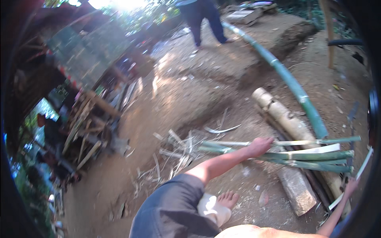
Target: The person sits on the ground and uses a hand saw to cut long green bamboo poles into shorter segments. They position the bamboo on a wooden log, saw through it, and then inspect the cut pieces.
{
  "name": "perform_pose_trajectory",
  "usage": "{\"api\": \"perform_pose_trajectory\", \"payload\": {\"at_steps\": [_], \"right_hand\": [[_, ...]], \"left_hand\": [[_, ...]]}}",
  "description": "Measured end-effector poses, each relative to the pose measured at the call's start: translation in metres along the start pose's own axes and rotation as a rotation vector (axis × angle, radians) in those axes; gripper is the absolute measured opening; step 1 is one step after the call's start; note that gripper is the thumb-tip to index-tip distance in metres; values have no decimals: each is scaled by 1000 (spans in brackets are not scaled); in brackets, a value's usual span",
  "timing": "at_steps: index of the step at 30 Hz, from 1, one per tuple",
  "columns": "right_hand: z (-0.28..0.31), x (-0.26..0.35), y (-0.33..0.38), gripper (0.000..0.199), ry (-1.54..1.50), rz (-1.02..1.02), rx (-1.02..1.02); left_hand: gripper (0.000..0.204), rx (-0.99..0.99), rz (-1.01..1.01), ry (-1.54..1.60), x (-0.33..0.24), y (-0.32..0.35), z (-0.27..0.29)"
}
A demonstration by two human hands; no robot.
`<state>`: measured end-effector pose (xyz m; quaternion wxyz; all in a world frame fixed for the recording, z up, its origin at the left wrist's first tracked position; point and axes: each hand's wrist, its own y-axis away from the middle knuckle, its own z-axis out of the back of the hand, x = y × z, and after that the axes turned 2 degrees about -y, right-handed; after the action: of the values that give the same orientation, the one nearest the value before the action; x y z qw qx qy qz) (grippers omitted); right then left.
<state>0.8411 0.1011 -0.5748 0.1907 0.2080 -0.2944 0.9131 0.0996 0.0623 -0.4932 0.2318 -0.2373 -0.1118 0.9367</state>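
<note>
My left hand (261, 146) is closed over a bunch of split green bamboo pieces (309, 163), which lies across a log and a squared timber. Beyond its fingers, a thin bamboo strip (325, 140) runs along the far side of the bunch. At the right edge my right hand (351, 185) has its fingers around a narrow pale strip (362, 168), apparently bamboo, held at a slant. Its exact grip is small and partly blurred. Below the bunch's left part, my bare foot (228, 199) rests on the dirt.
A pale log (283, 113) and a squared timber (295, 192) lie on the ground. A long green bamboo pole (283, 71) stretches away toward a standing person (202, 20). Shavings (178, 152) litter the dirt. Stacked wood (89, 123) stands at left beside a roofed structure.
</note>
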Motion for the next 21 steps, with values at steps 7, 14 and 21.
{"api": "perform_pose_trajectory", "payload": {"at_steps": [7, 14, 21], "right_hand": [[51, 151, 46, 41, -282, -37, -179], [154, 180, 36, 41, -622, -116, -118], [224, 174, 60, 55, -1002, -469, 283]], "left_hand": [[41, -26, -250, 0, -63, 33, 46], [49, 145, -517, -70, -126, -10, 70], [55, 463, -324, 1, -128, 46, 30]]}}
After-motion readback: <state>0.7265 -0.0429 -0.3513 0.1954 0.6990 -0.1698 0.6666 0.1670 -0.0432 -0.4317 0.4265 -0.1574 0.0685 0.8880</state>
